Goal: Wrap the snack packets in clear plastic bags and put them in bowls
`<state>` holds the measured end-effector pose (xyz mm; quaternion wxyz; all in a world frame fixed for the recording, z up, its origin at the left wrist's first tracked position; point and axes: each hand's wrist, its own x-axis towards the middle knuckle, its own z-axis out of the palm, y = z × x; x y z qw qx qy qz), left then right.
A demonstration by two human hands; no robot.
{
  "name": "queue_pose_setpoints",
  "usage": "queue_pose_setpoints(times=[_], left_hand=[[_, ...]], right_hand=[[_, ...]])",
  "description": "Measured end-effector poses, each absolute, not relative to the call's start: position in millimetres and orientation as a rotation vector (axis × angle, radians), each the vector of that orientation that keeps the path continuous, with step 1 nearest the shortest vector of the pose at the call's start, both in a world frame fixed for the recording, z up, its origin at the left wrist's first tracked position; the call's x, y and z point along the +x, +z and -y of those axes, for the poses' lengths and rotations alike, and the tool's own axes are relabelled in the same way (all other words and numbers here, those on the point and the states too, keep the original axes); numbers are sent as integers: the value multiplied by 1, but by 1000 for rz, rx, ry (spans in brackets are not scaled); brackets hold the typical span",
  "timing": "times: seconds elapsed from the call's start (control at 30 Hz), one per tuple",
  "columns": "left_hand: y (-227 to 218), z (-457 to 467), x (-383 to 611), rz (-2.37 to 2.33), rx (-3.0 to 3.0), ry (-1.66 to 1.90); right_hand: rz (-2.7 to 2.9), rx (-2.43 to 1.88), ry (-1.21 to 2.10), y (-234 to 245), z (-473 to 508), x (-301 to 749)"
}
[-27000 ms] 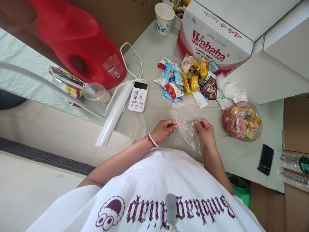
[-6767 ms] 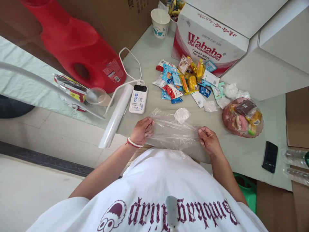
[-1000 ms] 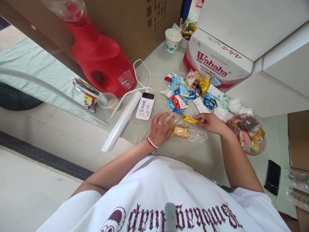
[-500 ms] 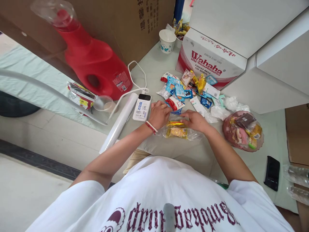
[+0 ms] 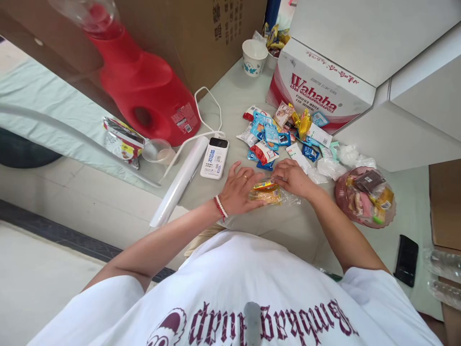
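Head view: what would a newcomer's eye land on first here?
Probably the big red jug, at the upper left before brown cardboard. Next, the colourful heap of snack packets in front of the Wahaha box. Then the yellow packets between the left hand and right hand, near the middle.

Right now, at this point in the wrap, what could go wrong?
1. The clear film looks thin and crumpled by the yellow packets; it might tear or bunch up.
2. The right hand is close to the loose snack pile, so it could nudge packets out of place.
3. The plastic roll seems to overhang the table near the left forearm; a bump could knock it off.
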<state>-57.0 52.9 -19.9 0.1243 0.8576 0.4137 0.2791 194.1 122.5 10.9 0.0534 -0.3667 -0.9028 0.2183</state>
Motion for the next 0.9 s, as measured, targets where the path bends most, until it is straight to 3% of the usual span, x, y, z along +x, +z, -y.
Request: queue_pose_setpoints(times=[0.17, 0.47, 0.77, 0.9], left_hand=[[-34, -51, -28, -1466, 2410, 647], [-54, -41, -27, -1372, 2505, 621], [-58, -24, -93, -792, 2625, 608], [-65, -8, -95, -1326, 2319, 649]], right_hand=[[2840, -1094, 603, 24, -116, 189], [2983, -1120, 303, 13, -44, 199], [2834, -1332, 489, -40, 7, 218], [2711, -1401, 596, -45, 10, 215]])
